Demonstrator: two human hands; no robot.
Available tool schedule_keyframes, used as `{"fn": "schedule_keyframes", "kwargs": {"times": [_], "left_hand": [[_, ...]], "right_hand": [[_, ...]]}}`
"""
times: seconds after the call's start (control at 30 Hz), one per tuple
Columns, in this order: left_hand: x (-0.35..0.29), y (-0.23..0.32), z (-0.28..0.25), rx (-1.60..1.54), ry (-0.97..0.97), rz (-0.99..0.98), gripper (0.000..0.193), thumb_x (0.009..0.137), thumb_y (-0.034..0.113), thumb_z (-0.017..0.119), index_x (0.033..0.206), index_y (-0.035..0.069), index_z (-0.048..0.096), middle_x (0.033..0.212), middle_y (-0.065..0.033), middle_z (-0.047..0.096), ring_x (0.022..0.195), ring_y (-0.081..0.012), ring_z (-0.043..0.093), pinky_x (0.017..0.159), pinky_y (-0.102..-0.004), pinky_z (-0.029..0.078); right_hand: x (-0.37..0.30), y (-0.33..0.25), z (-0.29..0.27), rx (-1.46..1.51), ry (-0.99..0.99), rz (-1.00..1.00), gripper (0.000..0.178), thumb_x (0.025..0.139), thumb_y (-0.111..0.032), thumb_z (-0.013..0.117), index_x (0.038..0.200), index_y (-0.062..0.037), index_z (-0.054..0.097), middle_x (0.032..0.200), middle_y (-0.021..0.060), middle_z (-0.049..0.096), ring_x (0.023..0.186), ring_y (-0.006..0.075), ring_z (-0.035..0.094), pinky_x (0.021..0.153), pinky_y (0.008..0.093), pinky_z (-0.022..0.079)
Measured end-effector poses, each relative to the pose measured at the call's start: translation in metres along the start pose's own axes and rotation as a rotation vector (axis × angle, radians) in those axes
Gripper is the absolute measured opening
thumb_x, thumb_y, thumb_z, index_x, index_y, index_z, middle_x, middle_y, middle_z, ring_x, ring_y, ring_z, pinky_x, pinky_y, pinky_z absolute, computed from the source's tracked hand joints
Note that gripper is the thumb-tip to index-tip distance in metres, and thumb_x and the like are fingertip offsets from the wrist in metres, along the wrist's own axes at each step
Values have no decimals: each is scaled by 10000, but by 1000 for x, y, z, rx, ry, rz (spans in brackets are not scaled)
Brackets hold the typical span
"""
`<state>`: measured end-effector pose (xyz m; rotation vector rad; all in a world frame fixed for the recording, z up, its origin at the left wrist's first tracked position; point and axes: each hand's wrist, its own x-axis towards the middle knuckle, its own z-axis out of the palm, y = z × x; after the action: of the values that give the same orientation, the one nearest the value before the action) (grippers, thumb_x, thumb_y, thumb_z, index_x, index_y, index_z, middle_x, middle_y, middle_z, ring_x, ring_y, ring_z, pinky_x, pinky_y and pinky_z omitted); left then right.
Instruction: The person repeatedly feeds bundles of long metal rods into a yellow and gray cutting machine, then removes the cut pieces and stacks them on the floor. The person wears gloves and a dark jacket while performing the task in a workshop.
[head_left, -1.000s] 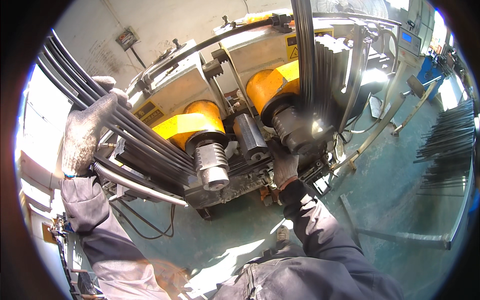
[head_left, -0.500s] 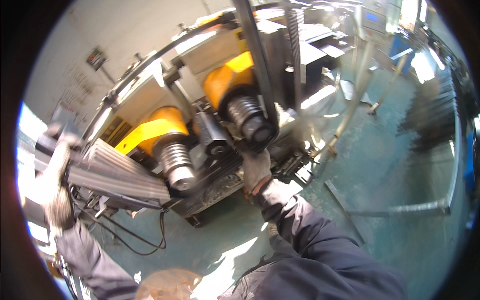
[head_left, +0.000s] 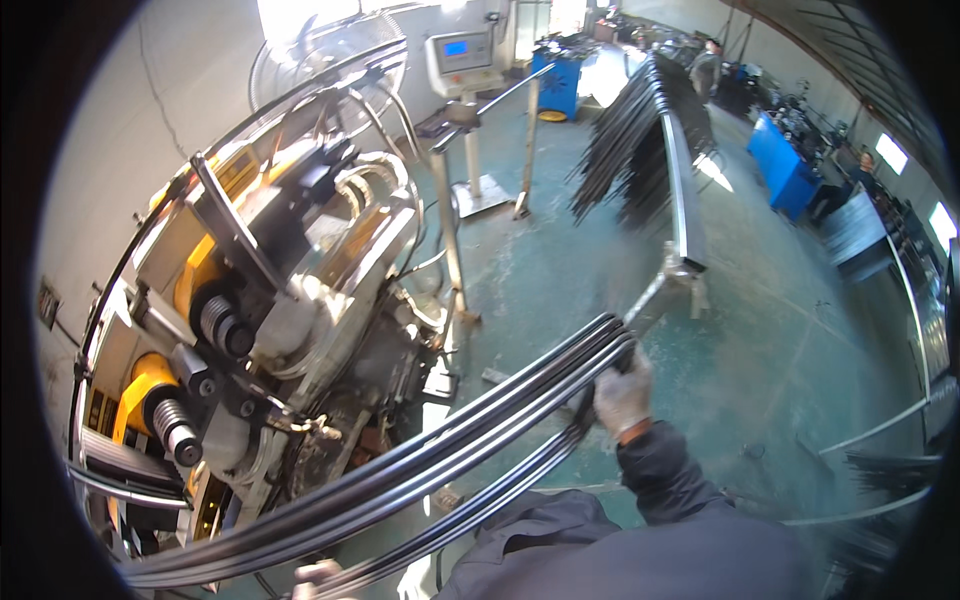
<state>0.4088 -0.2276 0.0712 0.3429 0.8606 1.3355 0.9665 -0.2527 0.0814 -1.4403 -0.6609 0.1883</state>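
Note:
A bundle of long, dark, shiny metal tubes [head_left: 480, 425] slants across in front of me, split into an upper and a lower group. My right hand [head_left: 622, 395], in a pale glove, is closed round the bundle near its right end. Low in the picture my left hand [head_left: 318, 575] shows only in part, its fingers curled against the lower tubes; the rest is cut off by the frame edge. The bundle's left end bends down toward the lower left rim.
At left stands a machine with yellow housings [head_left: 200, 270] and ribbed metal rollers [head_left: 172, 425]. A control box [head_left: 465, 60] stands behind. Ahead, a metal rack [head_left: 683, 200] carries many dark rods [head_left: 640, 130]. Blue cabinets [head_left: 780, 165] and two people are farther off.
My view has swung right, away from the machine. My right hand has left the machine's front and now grips the tube bundle, which lies across my front; my left hand is now lower.

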Motion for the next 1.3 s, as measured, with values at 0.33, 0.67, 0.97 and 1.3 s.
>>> {"fn": "schedule_keyframes", "kwargs": {"times": [0.33,0.67,0.97,1.3], "left_hand": [[6,-274,22,336,-202,-599,452,1032,198,722,1423,-27,720,1413,-223,748,1337,-411,713,1169,-506,544],[7,-327,192,136,177,-278,276,1002,13,657,1279,15,661,1096,-186,768,962,-392,764,935,-571,641],[-118,-349,104,149,600,-201,309,981,26,691,1284,-16,645,1138,-225,787,937,-332,801,838,-452,659],[-288,-286,-61,-174,1038,214,394,977,12,701,1357,-2,598,1156,-217,788,966,-333,797,839,-433,654]], "right_hand": [[249,-8,-216,-1003,169,-340,225,1047,-255,744,1192,-85,717,1056,244,789,1016,485,759,867,570,598],[517,140,-281,-1480,-51,-508,297,1125,-216,509,1251,-160,772,1143,167,819,1050,416,800,878,572,643],[270,294,-161,-996,-487,-482,371,1058,-250,610,1378,-150,769,1269,185,813,1170,399,777,1010,511,614],[-75,291,-114,-1341,-1464,161,434,970,-303,737,1322,-53,780,1267,220,814,1214,379,766,1054,461,596]]}}
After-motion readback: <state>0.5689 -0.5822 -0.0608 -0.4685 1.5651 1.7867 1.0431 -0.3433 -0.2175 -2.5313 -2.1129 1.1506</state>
